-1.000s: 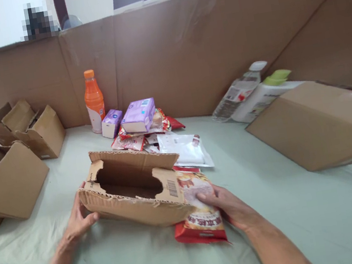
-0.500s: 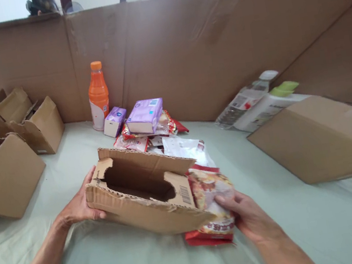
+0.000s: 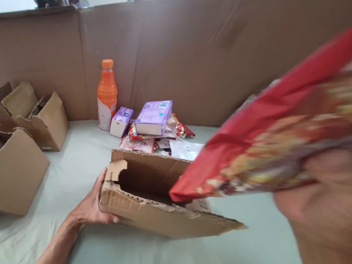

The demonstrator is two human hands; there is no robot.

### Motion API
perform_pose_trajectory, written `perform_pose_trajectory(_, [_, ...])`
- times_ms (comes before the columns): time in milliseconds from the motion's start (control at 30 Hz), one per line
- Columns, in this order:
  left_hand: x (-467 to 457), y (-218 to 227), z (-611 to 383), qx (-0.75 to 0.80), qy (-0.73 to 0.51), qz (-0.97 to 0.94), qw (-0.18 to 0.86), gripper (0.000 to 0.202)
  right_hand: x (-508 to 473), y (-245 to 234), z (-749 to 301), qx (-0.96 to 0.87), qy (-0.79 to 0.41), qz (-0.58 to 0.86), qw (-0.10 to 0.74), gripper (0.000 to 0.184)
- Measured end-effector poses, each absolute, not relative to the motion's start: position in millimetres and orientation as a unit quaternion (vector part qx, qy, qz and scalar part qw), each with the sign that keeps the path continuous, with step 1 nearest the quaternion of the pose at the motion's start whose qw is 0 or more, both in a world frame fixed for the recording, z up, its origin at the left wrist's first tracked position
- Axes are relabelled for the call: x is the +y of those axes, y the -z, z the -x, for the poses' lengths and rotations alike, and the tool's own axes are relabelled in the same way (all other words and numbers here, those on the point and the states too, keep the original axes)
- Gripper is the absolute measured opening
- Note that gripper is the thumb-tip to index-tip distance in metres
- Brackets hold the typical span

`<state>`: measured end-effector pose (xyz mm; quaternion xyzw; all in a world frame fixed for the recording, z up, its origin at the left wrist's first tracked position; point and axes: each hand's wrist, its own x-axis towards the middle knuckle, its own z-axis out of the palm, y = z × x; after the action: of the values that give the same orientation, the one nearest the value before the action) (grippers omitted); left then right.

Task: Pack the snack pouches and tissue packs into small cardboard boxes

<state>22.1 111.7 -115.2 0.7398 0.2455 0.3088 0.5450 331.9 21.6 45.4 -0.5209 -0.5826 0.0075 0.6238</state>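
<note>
My left hand (image 3: 95, 206) grips the left end of an open cardboard box (image 3: 167, 221) on the cloth-covered table. Close to the camera, my right hand (image 3: 345, 198) holds up a red snack bag (image 3: 283, 127) with food pictured on it. The bag is smeared by motion, and its lower left corner overlaps the box's right end in view. Just behind the box lie two purple tissue packs (image 3: 154, 113), a red food packet (image 3: 180, 127) and a white bag (image 3: 184, 148), the latter partly hidden. An orange drink bottle (image 3: 107, 94) stands upright behind them.
At the left are more open cardboard boxes, one nearer (image 3: 17, 172) and others further back (image 3: 54, 121). A tall cardboard wall (image 3: 184, 58) runs along the back. The raised bag hides much of the right side.
My right hand has lifted the snack bag from beside the box's right end, up and toward the camera. My left hand still grips the box. The view has shifted slightly.
</note>
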Motion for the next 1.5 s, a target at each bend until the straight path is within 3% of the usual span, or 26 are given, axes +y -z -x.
perform_pose_trajectory(33, [111.1, 116.0, -22.7, 0.244, -0.313, -0.739, 0.545, 0.149, 28.9, -45.1, -324.0, -0.557, -0.008, 0.487, 0.673, 0.014])
perform_pose_trajectory(100, [109.2, 116.9, -22.1, 0.243, -0.32, -0.74, 0.54, 0.149, 40.4, -39.8, -313.6, -0.522, -0.044, 0.456, 0.72, 0.016])
perform_pose_trajectory(133, [108.0, 117.2, -20.9, 0.245, -0.323, -0.741, 0.536, 0.148, 44.0, -36.7, -310.5, -0.532, -0.066, 0.47, 0.701, 0.017])
perform_pose_trajectory(333, [104.7, 117.7, -12.3, 0.274, -0.33, -0.751, 0.502, 0.147, 36.3, -35.0, -307.4, -0.675, -0.112, 0.583, 0.438, 0.023])
perform_pose_trajectory(533, [105.6, 116.7, -12.5, 0.265, -0.335, -0.757, 0.494, 0.144, 31.3, -45.8, -312.4, -0.827, -0.005, 0.504, 0.248, 0.039])
perform_pose_trajectory(833, [102.4, 111.0, -13.3, 0.27, -0.332, -0.77, 0.473, 0.142, 64.1, -59.4, -304.0, -0.892, -0.03, 0.446, -0.063, 0.029])
perform_pose_trajectory(1200, [99.0, 106.5, -17.4, 0.25, -0.319, -0.799, 0.445, 0.133, 76.1, -45.5, -278.5, -0.883, -0.162, 0.412, -0.153, 0.025])
perform_pose_trajectory(1333, [98.0, 104.2, -18.2, 0.244, -0.311, -0.805, 0.442, 0.131, 73.2, -44.2, -267.1, -0.883, -0.157, 0.42, -0.139, 0.024])
perform_pose_trajectory(1500, [99.4, 106.9, -17.7, 0.24, -0.319, -0.805, 0.44, 0.132, 71.9, -46.5, -269.8, -0.873, -0.253, 0.391, -0.144, 0.018])
